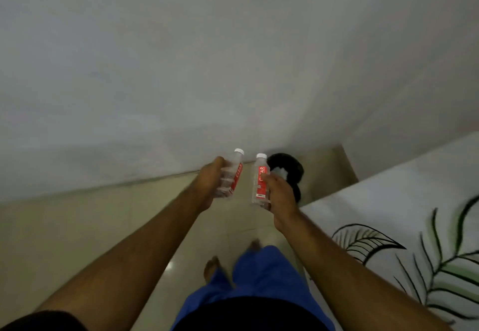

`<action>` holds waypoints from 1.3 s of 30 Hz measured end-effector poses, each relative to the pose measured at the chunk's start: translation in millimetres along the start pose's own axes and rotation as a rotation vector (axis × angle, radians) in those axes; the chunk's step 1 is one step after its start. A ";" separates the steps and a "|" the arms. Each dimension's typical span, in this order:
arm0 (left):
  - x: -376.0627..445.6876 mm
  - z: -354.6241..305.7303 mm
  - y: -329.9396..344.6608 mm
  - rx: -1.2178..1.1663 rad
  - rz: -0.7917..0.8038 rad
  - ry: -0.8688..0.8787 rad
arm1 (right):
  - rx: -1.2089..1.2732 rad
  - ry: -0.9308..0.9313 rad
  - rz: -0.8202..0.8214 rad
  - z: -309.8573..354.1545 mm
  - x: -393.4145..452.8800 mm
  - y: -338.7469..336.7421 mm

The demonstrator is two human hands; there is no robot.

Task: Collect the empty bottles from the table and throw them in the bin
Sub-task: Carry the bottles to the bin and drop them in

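Note:
My left hand (208,184) grips a clear plastic bottle (234,172) with a red label and white cap, held upright and tilted a little to the right. A second such bottle (260,180) is upright in my right hand (281,195); something else clear shows above that hand's fingers, but I cannot tell what it is. Both hands are stretched out in front of me, close together. Just beyond the right hand, a black bin (287,168) stands on the floor in the corner, partly hidden by the hand.
A white wall (181,71) rises straight ahead and meets the pale tiled floor (90,227). On the right lies a white surface with a leaf print (414,240), close beside my right arm. My bare feet and blue trousers show below.

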State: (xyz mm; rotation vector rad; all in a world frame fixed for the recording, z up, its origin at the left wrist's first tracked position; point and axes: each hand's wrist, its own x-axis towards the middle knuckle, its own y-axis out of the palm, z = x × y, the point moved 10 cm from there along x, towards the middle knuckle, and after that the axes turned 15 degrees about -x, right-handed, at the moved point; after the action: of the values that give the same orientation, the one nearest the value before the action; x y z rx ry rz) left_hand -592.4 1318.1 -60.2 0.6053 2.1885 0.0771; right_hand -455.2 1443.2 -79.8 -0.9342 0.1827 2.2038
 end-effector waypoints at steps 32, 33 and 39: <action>633.4 279.8 192.2 1.316 0.395 -0.163 | 0.559 0.488 -0.645 -341.5 527.9 -78.3; 639.9 284.4 191.3 1.327 0.375 -0.130 | 0.580 0.485 -0.671 -340.4 527.8 -80.6; 590.5 265.1 202.4 1.307 0.390 -0.050 | 0.673 0.493 -0.722 -321.6 490.2 -68.7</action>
State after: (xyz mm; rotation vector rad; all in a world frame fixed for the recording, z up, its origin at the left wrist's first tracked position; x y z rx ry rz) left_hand -625.1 1721.4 -604.5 1.6810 1.8023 -1.2146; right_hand -458.6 1648.2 -633.4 -0.9304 0.6552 1.1072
